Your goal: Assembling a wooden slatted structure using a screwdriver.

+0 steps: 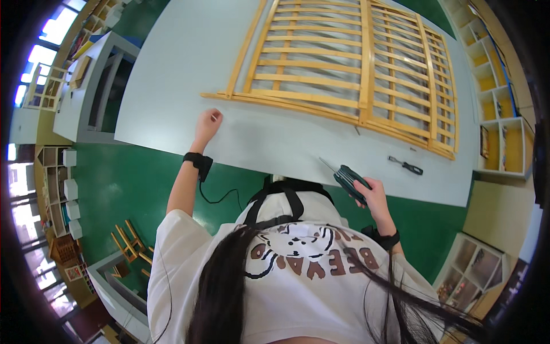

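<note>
Right hand (371, 192) clenched on dark green hex-key set (349, 179), lower right of centre, 1 key fanned out; left hand (207, 124) pinching something small, unidentifiable. Likely light, rigid, steel; best gripped around folded body.

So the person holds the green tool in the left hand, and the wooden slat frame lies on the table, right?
Not quite. The head view shows the green tool in the right hand. The left hand rests on the table near the frame's corner, closed on something too small to tell. The wooden slat frame does lie on the table.
</note>
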Demonstrator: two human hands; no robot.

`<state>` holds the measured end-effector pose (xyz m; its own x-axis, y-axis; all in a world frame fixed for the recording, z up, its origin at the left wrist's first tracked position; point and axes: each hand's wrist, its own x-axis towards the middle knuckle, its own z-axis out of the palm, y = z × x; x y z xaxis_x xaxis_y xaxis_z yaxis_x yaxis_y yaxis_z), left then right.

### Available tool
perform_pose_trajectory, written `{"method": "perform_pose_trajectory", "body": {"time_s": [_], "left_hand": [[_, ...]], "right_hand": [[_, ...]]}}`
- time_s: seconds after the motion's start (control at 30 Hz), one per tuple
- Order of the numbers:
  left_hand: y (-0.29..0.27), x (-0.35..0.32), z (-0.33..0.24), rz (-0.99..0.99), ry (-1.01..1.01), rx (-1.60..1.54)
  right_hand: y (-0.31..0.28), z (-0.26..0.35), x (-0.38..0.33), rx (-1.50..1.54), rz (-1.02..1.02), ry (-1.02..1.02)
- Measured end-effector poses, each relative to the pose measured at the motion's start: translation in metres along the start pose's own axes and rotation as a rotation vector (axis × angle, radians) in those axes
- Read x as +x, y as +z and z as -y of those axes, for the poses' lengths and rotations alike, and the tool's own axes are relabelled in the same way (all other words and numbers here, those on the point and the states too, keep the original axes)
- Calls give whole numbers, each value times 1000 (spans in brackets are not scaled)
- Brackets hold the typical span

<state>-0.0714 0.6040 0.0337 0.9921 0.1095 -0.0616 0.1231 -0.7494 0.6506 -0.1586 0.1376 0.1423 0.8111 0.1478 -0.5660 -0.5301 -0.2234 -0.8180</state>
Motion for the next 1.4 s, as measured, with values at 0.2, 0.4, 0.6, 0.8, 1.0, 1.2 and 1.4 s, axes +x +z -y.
{"method": "perform_pose_trajectory", "body": {"time_s": [0.2, 0.4, 0.6, 0.8, 1.0, 1.2, 1.4], "left_hand": [[-12, 48, 7, -274, 149, 212], [-1, 62, -14, 9, 42, 596], [-9, 80, 7, 63, 87, 409], [-15, 88, 23, 64, 316, 419], [-11, 103, 40, 178, 433, 209], [-17, 101, 45, 160, 549, 120], [-15, 90, 50, 223, 550, 48]], "right_hand": [[-9, -16, 26, -30, 42, 15], [4, -9, 46, -60, 12, -44], [25, 15, 47, -254, -65, -134], [68, 29, 49, -355, -188, -155], [122, 87, 55, -486, -196, -263], [172, 129, 81, -739, -233, -378], [212, 164, 109, -923, -213, -621]]}}
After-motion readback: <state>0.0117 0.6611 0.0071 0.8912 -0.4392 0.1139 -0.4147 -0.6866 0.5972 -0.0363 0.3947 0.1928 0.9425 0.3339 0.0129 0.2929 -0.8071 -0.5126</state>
